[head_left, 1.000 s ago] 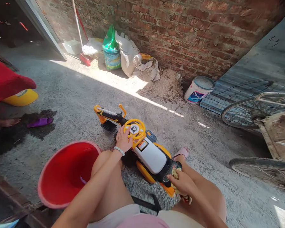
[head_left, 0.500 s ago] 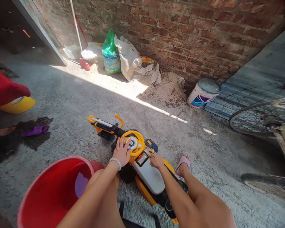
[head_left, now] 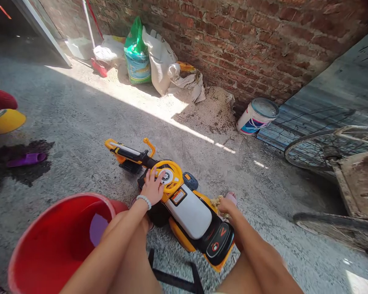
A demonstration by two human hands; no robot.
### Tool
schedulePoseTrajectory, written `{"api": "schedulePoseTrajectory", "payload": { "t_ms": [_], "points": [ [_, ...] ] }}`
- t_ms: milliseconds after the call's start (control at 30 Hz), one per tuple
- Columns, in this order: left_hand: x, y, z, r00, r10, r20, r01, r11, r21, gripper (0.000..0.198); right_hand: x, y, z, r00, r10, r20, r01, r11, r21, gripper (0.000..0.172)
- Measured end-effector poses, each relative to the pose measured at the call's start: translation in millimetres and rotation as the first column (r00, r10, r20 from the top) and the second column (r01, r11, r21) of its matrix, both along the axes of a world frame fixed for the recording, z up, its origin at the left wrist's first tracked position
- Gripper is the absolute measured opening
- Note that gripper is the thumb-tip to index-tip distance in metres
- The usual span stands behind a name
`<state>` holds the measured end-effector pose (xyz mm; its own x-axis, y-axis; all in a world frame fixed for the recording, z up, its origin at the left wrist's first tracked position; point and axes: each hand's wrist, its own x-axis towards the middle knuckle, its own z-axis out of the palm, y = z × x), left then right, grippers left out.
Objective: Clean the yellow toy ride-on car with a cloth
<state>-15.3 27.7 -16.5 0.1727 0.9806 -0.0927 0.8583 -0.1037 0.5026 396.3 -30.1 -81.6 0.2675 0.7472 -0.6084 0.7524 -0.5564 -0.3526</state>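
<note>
A yellow, black and grey ride-on toy digger [head_left: 193, 216] stands on the concrete between my legs, its arm pointing to the far left. My left hand [head_left: 153, 190], with a beaded bracelet at the wrist, lies with fingers spread on the yellow steering wheel [head_left: 174, 185]. Pinched in my right hand [head_left: 227, 205] is a crumpled yellowish cloth [head_left: 216, 201], at the right side of the toy's body, beside the grey seat. The far fingers of this hand are partly hidden.
Close on my left stands a red bucket [head_left: 61, 241] with something light purple inside. A purple slipper [head_left: 27, 159] lies on a wet patch. Sacks [head_left: 159, 61], spilled grain [head_left: 211, 110] and a paint bucket [head_left: 257, 116] line the brick wall. A wheeled cart [head_left: 352, 175] is at right.
My right hand has moved with the cloth from the front of the seat, near the wheel, out to the toy's right side. My left hand stays on the steering wheel. The view has shifted slightly.
</note>
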Motion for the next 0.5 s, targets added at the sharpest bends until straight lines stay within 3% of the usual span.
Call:
{"api": "schedulePoseTrajectory", "payload": {
  "t_ms": [67,133,200,267,367,500],
  "points": [
    [-1,0,-1.6,1.0,0.007,0.002,-0.007,1.0,0.004,0.067,2,7,-2.2,0.998,0.066,0.019,-0.066,0.998,-0.024,0.016],
    [-2,0,-3.0,1.0,0.003,-0.002,-0.003,1.0,0.019,0.066,-12,15,-9.9,0.981,0.193,0.018,-0.193,0.981,0.004,0.033],
    [-4,-1,-4.3,1.0,-0.012,-0.008,0.012,0.999,0.045,0.064,-36,22,-22.9,0.928,0.372,0.019,-0.372,0.928,-0.018,0.047],
    [-6,-3,-5.8,1.0,-0.027,-0.01,0.028,0.997,0.077,0.062,-60,30,-39.0,0.875,0.485,0.008,-0.481,0.87,-0.109,0.05],
    [-8,-7,-7.8,0.999,-0.036,-0.006,0.037,0.991,0.132,0.061,-81,45,-63.4,0.869,0.496,-0.001,-0.485,0.85,-0.205,0.049],
    [-9,-10,-8.6,0.998,-0.05,-0.032,0.055,0.982,0.181,0.059,-87,72,-89.2,0.871,0.491,0.003,-0.472,0.838,-0.273,0.046]
  ]
}}
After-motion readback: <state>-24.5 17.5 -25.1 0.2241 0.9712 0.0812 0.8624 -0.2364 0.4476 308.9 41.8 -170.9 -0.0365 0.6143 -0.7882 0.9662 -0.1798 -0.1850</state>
